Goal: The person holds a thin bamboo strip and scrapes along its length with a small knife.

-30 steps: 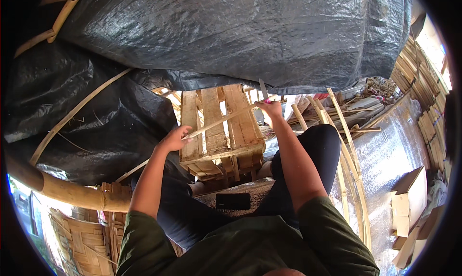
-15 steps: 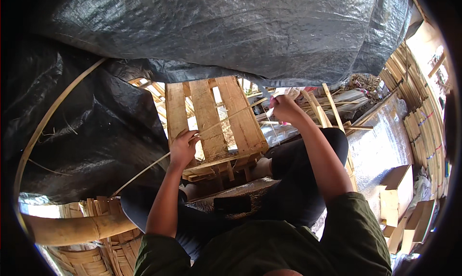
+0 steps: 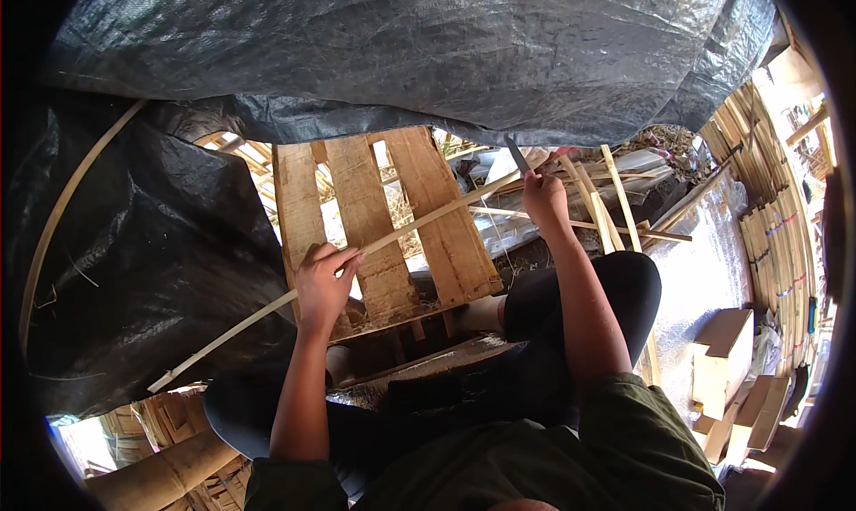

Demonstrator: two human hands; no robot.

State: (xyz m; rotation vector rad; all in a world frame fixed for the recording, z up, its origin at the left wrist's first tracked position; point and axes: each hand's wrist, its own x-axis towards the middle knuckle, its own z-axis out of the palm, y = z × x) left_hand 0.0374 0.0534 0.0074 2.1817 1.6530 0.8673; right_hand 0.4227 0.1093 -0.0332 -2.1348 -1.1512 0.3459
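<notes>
My left hand (image 3: 323, 284) is closed around a long bamboo strip (image 3: 401, 230), fingers curled over it where it crosses the near left part of a slatted wooden pallet (image 3: 370, 217). My right hand (image 3: 544, 199) grips the handle of a knife (image 3: 516, 154) at the far right, its grey blade pointing up and away, set right at the far end of the same strip. The strip runs on a slant, from the knife down past my left hand to its loose end (image 3: 165, 384) low on the left, beside the black tarpaulin (image 3: 134, 243) that drapes over the left and the far side. As I judge it, I am in the middle of splitting or shaving the strip: the left hand steadies it, the right works the blade at its end. The next move seems to call for a firm left hold and a controlled, straight pass of the blade along the grain, kept away from my fingers. More split bamboo slats (image 3: 615, 199) lie crossed just beyond my right hand, my knee (image 3: 624, 288) sits under that forearm, and cardboard boxes (image 3: 722, 359) stand at the near right.
</notes>
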